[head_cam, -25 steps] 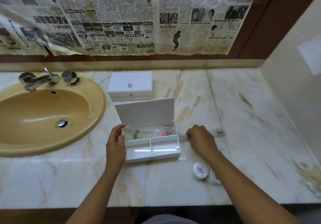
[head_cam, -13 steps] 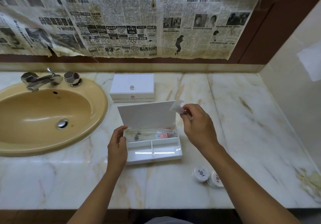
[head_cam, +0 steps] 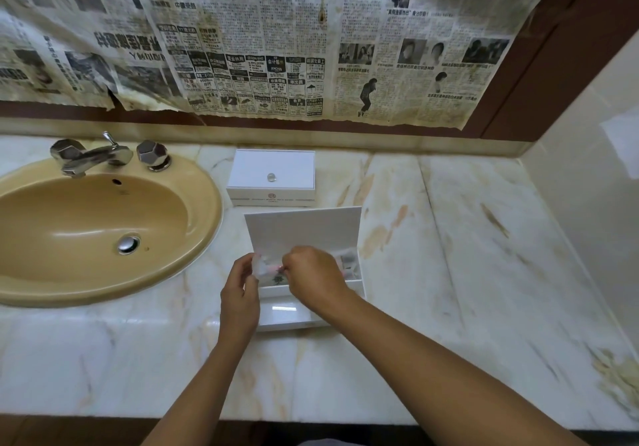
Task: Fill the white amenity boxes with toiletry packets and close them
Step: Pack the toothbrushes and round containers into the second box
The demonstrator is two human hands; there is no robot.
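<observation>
White open box [head_cam: 304, 234], both hands pinching clear packet [head_cam: 268, 271], left hand [head_cam: 240, 293], right hand [head_cam: 313, 278].

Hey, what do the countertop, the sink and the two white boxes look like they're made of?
Countertop: polished marble or a lookalike, pale with tan veins and a sheen.
Sink: glazed ceramic probably, glossy beige with soft highlights.
Closed box and open box: likely rigid white plastic or acrylic, with thin flat panels; the open box's front compartment reflects light.

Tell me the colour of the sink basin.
Mustard yellow-tan sink basin, with a chrome drain; the head view shows it plainly.
</observation>
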